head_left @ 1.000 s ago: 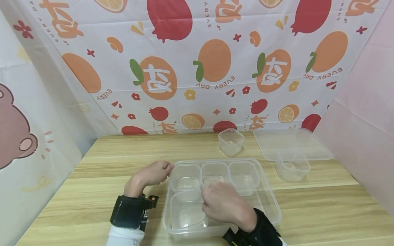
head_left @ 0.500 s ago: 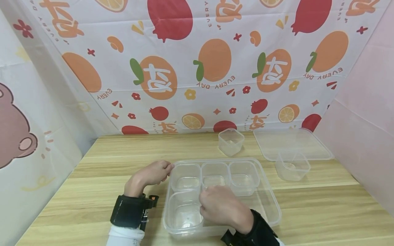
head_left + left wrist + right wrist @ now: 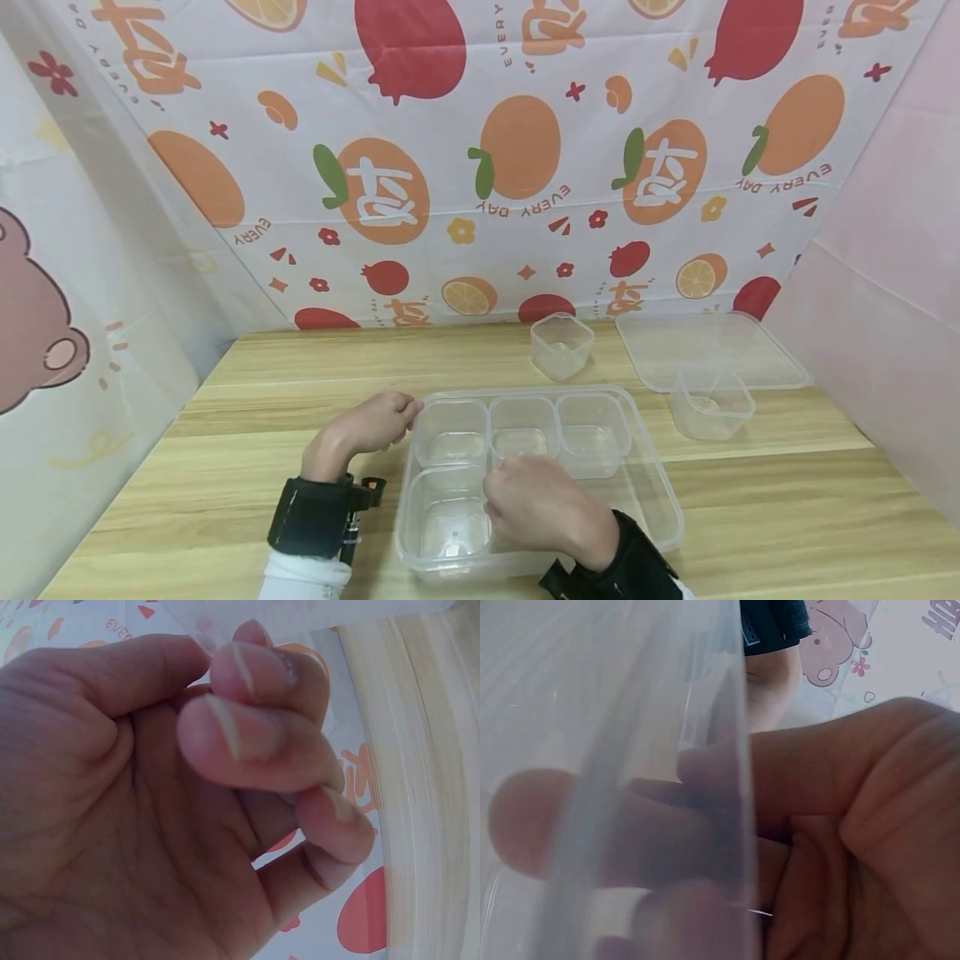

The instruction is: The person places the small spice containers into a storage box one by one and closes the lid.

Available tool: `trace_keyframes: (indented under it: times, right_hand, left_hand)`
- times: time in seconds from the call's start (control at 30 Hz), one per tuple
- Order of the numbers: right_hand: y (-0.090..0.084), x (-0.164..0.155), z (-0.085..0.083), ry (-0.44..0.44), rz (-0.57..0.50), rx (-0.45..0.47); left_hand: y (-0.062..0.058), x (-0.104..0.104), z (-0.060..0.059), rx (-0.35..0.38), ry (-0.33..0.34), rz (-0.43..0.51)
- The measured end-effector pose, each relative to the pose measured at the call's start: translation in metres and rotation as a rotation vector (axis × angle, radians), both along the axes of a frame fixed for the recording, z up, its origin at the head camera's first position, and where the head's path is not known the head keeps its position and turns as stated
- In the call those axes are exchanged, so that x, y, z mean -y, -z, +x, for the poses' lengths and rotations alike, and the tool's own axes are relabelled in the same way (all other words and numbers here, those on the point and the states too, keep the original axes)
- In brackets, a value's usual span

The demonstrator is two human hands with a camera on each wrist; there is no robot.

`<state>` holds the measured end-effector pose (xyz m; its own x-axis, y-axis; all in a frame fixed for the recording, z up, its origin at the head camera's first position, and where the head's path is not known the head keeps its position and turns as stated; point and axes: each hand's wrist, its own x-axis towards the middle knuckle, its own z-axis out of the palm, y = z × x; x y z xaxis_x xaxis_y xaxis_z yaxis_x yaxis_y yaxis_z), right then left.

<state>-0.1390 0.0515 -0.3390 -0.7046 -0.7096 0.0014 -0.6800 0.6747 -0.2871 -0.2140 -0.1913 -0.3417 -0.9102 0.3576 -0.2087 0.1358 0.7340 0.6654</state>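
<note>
A clear rectangular tray (image 3: 660,492) lies on the wooden table near the front edge. Three small clear cups (image 3: 522,423) fill its far row. A larger clear insert (image 3: 446,517) sits in its near-left part. My right hand (image 3: 491,496) pinches that insert's right wall; in the right wrist view my fingers show through the plastic wall (image 3: 630,712). My left hand (image 3: 405,412) is curled at the tray's far-left corner, fingertips against the rim. In the left wrist view, thumb and fingers (image 3: 247,675) close just below the plastic edge (image 3: 315,615).
A loose clear cup (image 3: 561,346) stands behind the tray, and another (image 3: 711,404) to the right. A flat clear lid (image 3: 705,346) lies at the back right. Printed sheets wall the table on three sides. Bare wood shows left of the tray.
The larger insert has shifted slightly left and settled level in the tray's near-left part, with my right hand following it. My left hand has stayed at the corner.
</note>
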Motion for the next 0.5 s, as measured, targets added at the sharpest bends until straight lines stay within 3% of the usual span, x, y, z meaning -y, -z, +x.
trace_keyframes:
  times: [0.23,0.5]
  right_hand:
    - [-0.003,-0.002,-0.001,-0.001,0.009,0.0]
    - [-0.017,-0.02,-0.012,-0.005,-0.233,-0.078]
  left_hand:
    - [-0.001,0.0,0.0,0.004,-0.003,0.006]
    - [-0.001,0.0,-0.001,0.006,0.002,-0.001]
